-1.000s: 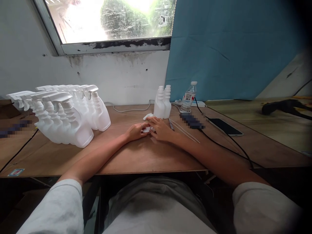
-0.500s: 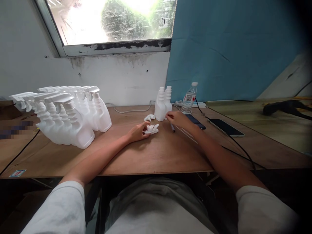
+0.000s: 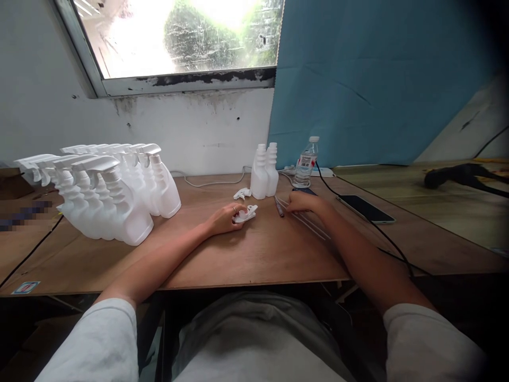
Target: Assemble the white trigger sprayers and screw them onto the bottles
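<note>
My left hand (image 3: 227, 218) is closed on a white spray trigger head (image 3: 247, 214) at the middle of the wooden table. Thin clear tubes (image 3: 312, 227) lie to the right, and my right hand (image 3: 301, 202) is over their far ends with its fingers closed; what they hold, if anything, is too small to make out. Between the hands lies a dark pen (image 3: 279, 207). A second white trigger head (image 3: 242, 193) rests just beyond my left hand, beside two upright white bottles (image 3: 260, 178) without heads.
Rows of white spray bottles with heads (image 3: 135, 225) stand at the left. Behind my right hand are a water bottle (image 3: 305, 164) and a dark phone partly covered by the hand. Another phone (image 3: 368, 208) and black cables (image 3: 392, 241) lie further right.
My right hand has moved right, away from the white bottles and the pen, to the ends of the tubes. My left hand keeps its trigger head, now slightly turned.
</note>
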The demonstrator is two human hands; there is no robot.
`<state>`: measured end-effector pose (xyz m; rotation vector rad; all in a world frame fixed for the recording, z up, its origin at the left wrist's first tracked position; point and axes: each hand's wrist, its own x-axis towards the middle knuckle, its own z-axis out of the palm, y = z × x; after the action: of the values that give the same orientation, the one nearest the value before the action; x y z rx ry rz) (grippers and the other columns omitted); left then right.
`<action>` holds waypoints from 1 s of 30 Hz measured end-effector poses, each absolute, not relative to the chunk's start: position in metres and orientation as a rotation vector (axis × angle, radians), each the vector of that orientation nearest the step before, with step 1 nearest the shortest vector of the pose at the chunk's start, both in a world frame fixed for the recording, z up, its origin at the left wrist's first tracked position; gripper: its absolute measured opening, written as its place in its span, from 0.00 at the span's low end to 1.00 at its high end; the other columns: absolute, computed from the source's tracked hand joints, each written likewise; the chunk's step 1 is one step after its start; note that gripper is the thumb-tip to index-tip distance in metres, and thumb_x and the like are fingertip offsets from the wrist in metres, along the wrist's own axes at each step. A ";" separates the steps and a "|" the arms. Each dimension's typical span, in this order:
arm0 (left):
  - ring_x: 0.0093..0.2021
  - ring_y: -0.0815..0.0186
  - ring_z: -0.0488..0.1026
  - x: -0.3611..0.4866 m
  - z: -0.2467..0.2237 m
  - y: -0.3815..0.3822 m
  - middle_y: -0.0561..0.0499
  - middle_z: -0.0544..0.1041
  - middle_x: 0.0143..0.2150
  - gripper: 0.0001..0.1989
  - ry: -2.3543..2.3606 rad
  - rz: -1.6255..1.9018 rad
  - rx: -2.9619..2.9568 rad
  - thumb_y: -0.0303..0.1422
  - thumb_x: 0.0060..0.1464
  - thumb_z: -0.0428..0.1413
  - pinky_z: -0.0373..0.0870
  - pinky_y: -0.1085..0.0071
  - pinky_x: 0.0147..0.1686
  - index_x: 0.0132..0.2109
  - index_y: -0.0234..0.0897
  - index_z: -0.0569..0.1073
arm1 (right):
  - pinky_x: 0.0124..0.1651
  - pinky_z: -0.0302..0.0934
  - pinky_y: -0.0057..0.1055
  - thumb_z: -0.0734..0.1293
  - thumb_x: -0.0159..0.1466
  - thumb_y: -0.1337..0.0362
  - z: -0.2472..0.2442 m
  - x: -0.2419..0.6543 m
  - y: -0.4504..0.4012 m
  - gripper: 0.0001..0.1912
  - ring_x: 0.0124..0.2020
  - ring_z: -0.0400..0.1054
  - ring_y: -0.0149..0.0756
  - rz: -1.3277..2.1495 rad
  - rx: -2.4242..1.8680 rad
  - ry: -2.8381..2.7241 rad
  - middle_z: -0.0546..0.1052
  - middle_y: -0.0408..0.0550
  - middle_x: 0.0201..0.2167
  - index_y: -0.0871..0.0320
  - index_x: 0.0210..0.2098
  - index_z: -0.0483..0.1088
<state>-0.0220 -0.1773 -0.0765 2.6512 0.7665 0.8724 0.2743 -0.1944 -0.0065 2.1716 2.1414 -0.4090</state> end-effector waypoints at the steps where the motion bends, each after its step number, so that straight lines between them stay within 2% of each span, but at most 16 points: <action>1: 0.36 0.66 0.73 -0.022 -0.076 -0.179 0.49 0.76 0.43 0.24 0.773 0.863 2.652 0.31 0.46 0.60 0.71 0.72 0.37 0.52 0.40 0.70 | 0.22 0.55 0.29 0.68 0.52 0.66 -0.007 0.273 -0.195 0.17 0.15 0.63 0.32 -0.409 2.182 2.136 0.69 0.49 0.12 0.60 0.09 0.65; 4: 0.37 0.65 0.73 -0.022 -0.075 -0.182 0.50 0.76 0.42 0.29 0.775 0.831 2.654 0.33 0.48 0.60 0.71 0.72 0.36 0.58 0.40 0.66 | 0.23 0.56 0.30 0.71 0.50 0.65 -0.008 0.272 -0.197 0.15 0.17 0.66 0.36 -0.378 2.253 2.130 0.70 0.51 0.13 0.60 0.11 0.66; 7: 0.43 0.64 0.74 -0.021 -0.074 -0.184 0.46 0.76 0.48 0.25 0.713 0.826 2.664 0.31 0.49 0.59 0.71 0.72 0.41 0.56 0.38 0.69 | 0.26 0.58 0.31 0.72 0.50 0.61 -0.006 0.270 -0.196 0.12 0.25 0.70 0.43 -0.218 2.419 2.189 0.73 0.55 0.19 0.61 0.17 0.68; 9: 0.46 0.63 0.74 -0.021 -0.073 -0.185 0.45 0.76 0.51 0.24 0.678 0.822 2.662 0.30 0.50 0.58 0.70 0.72 0.43 0.55 0.37 0.70 | 0.29 0.59 0.32 0.69 0.53 0.59 -0.002 0.269 -0.196 0.12 0.30 0.71 0.45 -0.076 2.547 2.254 0.74 0.57 0.24 0.61 0.22 0.68; 12: 0.45 0.63 0.74 -0.021 -0.071 -0.185 0.45 0.76 0.51 0.25 0.639 0.782 2.650 0.30 0.49 0.58 0.70 0.72 0.43 0.56 0.37 0.70 | 0.27 0.59 0.29 0.61 0.61 0.62 0.005 0.263 -0.200 0.07 0.26 0.70 0.36 0.018 2.689 2.427 0.74 0.52 0.27 0.59 0.29 0.64; 15: 0.41 0.65 0.74 -0.021 -0.068 -0.186 0.47 0.77 0.47 0.23 0.600 0.744 2.631 0.29 0.47 0.58 0.69 0.72 0.40 0.53 0.36 0.70 | 0.20 0.56 0.26 0.58 0.61 0.65 0.010 0.251 -0.207 0.01 0.15 0.63 0.28 -0.372 2.716 3.047 0.71 0.42 0.23 0.55 0.33 0.59; 18: 0.34 0.68 0.71 -0.022 -0.065 -0.187 0.51 0.77 0.37 0.19 0.593 0.686 2.602 0.29 0.46 0.57 0.66 0.74 0.36 0.48 0.35 0.71 | 0.18 0.55 0.25 0.63 0.59 0.64 0.008 0.236 -0.211 0.06 0.15 0.62 0.26 -1.050 2.239 3.699 0.70 0.38 0.24 0.54 0.34 0.59; 20: 0.32 0.69 0.70 -0.023 -0.063 -0.188 0.53 0.75 0.34 0.17 0.576 0.653 2.575 0.29 0.46 0.56 0.65 0.74 0.34 0.47 0.35 0.70 | 0.20 0.58 0.25 0.66 0.59 0.62 0.003 0.228 -0.210 0.09 0.17 0.64 0.25 -1.305 1.896 3.830 0.71 0.38 0.27 0.55 0.37 0.63; 24: 0.31 0.70 0.67 -0.025 -0.060 -0.190 0.53 0.74 0.33 0.14 0.519 0.656 2.493 0.35 0.51 0.56 0.63 0.75 0.33 0.45 0.34 0.69 | 0.22 0.60 0.25 0.70 0.58 0.59 -0.014 0.220 -0.204 0.14 0.20 0.66 0.25 -1.459 1.721 3.666 0.71 0.39 0.27 0.56 0.42 0.67; 27: 0.30 0.71 0.66 -0.026 -0.059 -0.192 0.54 0.72 0.31 0.15 0.521 0.669 2.445 0.41 0.53 0.57 0.61 0.76 0.32 0.42 0.34 0.69 | 0.22 0.60 0.25 0.70 0.59 0.55 -0.024 0.219 -0.201 0.14 0.20 0.66 0.26 -1.408 1.794 3.471 0.73 0.41 0.25 0.58 0.39 0.71; 30: 0.29 0.71 0.64 -0.026 -0.059 -0.192 0.55 0.69 0.29 0.16 0.568 0.670 2.427 0.43 0.53 0.57 0.60 0.76 0.30 0.40 0.35 0.68 | 0.24 0.64 0.27 0.69 0.59 0.49 -0.028 0.218 -0.200 0.18 0.22 0.69 0.30 -1.522 1.761 3.314 0.77 0.45 0.26 0.60 0.34 0.74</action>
<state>-0.0256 -0.1922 -0.0593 2.4267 0.5677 0.6698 0.2177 -0.1997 -0.0276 1.7610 3.3142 -1.5218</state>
